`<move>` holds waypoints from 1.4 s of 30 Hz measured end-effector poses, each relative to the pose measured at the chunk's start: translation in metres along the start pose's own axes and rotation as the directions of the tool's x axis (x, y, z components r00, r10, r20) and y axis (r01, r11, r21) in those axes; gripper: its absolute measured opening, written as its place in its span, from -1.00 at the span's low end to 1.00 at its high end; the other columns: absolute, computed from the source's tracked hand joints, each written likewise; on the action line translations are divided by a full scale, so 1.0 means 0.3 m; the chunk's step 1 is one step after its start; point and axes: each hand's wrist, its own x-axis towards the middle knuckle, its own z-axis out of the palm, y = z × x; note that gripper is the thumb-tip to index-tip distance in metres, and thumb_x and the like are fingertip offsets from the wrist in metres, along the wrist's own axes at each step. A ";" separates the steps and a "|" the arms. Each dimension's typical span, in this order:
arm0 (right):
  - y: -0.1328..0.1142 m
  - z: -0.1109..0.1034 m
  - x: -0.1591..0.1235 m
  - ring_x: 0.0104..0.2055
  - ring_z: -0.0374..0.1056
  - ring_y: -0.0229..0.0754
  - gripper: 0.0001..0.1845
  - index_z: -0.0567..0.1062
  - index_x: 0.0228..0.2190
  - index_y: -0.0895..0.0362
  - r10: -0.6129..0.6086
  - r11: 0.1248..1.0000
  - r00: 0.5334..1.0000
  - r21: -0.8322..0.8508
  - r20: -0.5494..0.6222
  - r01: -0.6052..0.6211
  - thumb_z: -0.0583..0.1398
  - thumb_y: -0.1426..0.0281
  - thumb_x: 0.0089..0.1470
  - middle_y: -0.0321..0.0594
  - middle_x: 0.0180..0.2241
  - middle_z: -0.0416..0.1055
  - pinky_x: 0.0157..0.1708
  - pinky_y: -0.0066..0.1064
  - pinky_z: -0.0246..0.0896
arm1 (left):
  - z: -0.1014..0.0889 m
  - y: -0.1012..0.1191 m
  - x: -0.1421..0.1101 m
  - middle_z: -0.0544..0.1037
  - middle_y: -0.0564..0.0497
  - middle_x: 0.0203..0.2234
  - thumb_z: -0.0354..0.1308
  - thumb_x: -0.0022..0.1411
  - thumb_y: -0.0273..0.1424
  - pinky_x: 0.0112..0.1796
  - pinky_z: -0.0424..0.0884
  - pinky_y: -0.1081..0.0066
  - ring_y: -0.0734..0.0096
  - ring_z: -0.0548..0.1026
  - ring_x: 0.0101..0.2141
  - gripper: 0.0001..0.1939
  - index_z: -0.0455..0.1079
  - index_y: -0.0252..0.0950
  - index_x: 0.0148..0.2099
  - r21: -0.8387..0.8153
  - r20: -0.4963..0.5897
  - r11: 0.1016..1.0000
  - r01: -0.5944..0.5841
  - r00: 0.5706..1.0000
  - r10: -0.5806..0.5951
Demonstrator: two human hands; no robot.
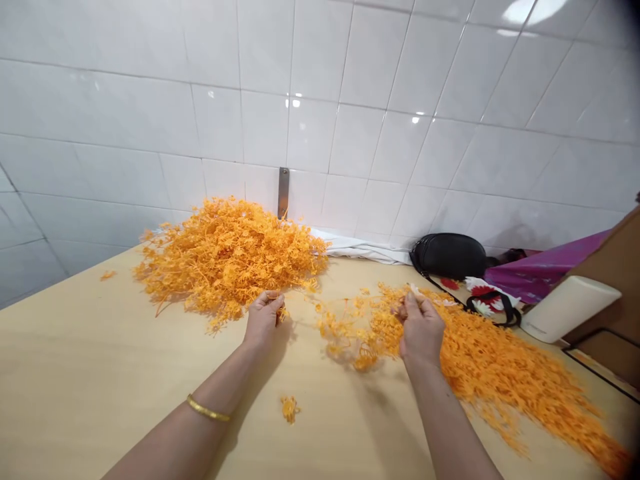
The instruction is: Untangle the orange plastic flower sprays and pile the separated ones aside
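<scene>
My left hand [266,315] is closed in a pinch on a small orange artificial flower piece, in front of a big heap of orange artificial flowers [233,257]. My right hand [421,327] has its fingers pinched round a sprig of orange artificial flowers [345,327], whose blooms spread leftward over the table. Behind and right of that hand lies a long pile of orange flower pieces [500,360]. One loose orange flower [289,409] rests on the table between my forearms.
A black bag [450,255] sits by the tiled wall, with red and white flowers [487,297] before it. To the right are a white cylinder [570,308], purple cloth [540,267] and brown board [610,293]. White cloth [363,247] lies along the wooden table's [100,373] back edge.
</scene>
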 end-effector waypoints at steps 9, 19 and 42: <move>-0.081 0.011 -0.096 -0.22 0.20 -0.10 -0.68 0.35 -0.25 0.15 -0.302 0.698 0.875 -0.538 0.379 0.473 0.02 0.25 -0.03 -0.07 -0.24 0.23 -0.22 -0.21 0.11 | -0.014 -0.009 -0.008 0.21 0.17 -0.74 0.13 -0.14 -0.31 -0.69 0.06 0.59 0.67 0.15 -0.74 -0.81 0.21 -0.31 -0.52 0.125 0.118 0.990 -0.063 0.992 0.048; -0.063 -0.101 -0.395 -0.13 0.15 -0.05 -0.72 0.31 -0.18 0.08 -0.094 0.492 0.661 -0.543 0.744 0.681 0.03 0.37 0.01 -0.08 -0.17 0.23 -0.22 -0.18 0.15 | -0.007 0.019 -0.045 0.22 0.16 -0.73 0.08 -0.09 -0.35 -0.67 0.08 0.58 0.66 0.17 -0.72 -0.86 0.19 -0.31 -0.51 0.141 0.148 0.989 -0.048 0.989 0.027; -0.099 -0.194 -0.593 -0.32 0.14 -0.15 -0.73 0.31 -0.52 0.14 -0.069 0.450 0.337 -0.273 0.939 0.850 -0.04 0.70 -0.21 -0.13 -0.39 0.23 -0.33 -0.30 0.12 | -0.184 0.146 -0.215 0.44 -0.05 -0.47 0.14 -0.24 -0.46 -0.42 0.17 0.44 0.29 0.34 -0.40 -0.80 0.42 -0.27 -0.42 0.738 0.539 0.405 -0.540 0.833 0.127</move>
